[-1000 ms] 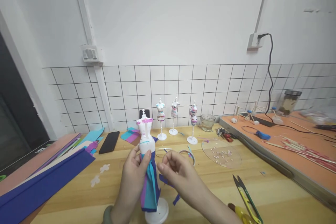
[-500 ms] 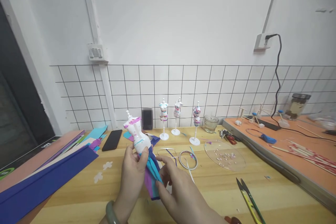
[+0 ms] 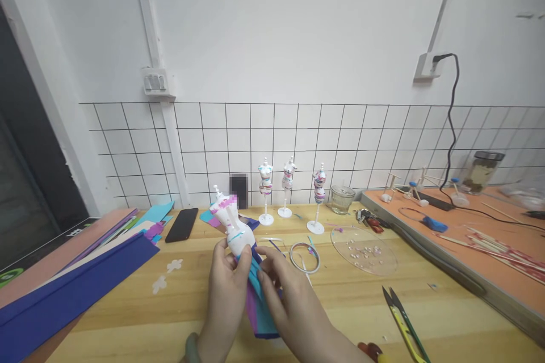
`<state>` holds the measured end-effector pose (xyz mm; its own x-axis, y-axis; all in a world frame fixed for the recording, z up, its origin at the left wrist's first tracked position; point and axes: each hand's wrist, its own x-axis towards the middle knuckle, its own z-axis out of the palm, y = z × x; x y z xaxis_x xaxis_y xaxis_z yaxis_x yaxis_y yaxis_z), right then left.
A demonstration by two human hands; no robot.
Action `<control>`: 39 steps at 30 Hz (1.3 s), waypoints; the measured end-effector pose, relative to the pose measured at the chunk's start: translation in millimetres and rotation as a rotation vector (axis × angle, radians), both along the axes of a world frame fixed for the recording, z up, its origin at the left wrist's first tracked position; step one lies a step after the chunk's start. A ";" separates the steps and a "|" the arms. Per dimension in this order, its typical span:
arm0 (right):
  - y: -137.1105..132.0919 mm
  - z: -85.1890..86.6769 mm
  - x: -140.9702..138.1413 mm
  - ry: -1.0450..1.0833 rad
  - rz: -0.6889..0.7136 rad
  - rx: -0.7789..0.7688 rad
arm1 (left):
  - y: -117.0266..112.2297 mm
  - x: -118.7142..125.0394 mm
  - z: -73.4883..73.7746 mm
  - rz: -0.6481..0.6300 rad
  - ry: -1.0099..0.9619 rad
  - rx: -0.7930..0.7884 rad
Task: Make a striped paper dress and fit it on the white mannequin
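Note:
A small white mannequin doll [image 3: 232,224] with pink trim wears a skirt of blue, teal and purple paper strips [image 3: 259,309]. It leans back to the left above the wooden table [image 3: 349,300]. My left hand [image 3: 225,289] is wrapped round its waist from the left. My right hand [image 3: 285,295] presses its fingers on the skirt strips from the right.
Three dressed mannequins [image 3: 288,184] stand by the tiled wall. A tape ring [image 3: 305,257], a clear plate of beads [image 3: 364,243], thread snips [image 3: 402,323], a black phone [image 3: 181,224] and coloured paper sheets [image 3: 63,289] lie around. An orange board [image 3: 489,249] sits at the right.
The doll has gone from upright to leaning left. My right hand has closed onto the skirt strips. The camera has shifted a little to the left.

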<state>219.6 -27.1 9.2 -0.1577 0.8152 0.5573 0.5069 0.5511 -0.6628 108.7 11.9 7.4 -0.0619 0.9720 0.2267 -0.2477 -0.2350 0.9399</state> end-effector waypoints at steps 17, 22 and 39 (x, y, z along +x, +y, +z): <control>-3.8 10.2 -7.0 0.345 0.207 -0.471 | 14.9 -15.4 4.1 0.086 -0.113 -0.038; -5.9 12.1 -3.9 0.238 0.173 -0.422 | 14.3 -19.3 10.7 0.092 -0.135 -0.036; -2.1 34.4 29.8 0.461 0.384 -0.515 | 12.2 -24.2 18.8 -0.037 -0.154 -0.043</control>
<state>249.4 -29.1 43.5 -0.3258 0.9235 0.2025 -0.0446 0.1989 -0.9790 84.5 24.1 26.2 -0.0571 0.9828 0.1755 -0.3977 -0.1837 0.8989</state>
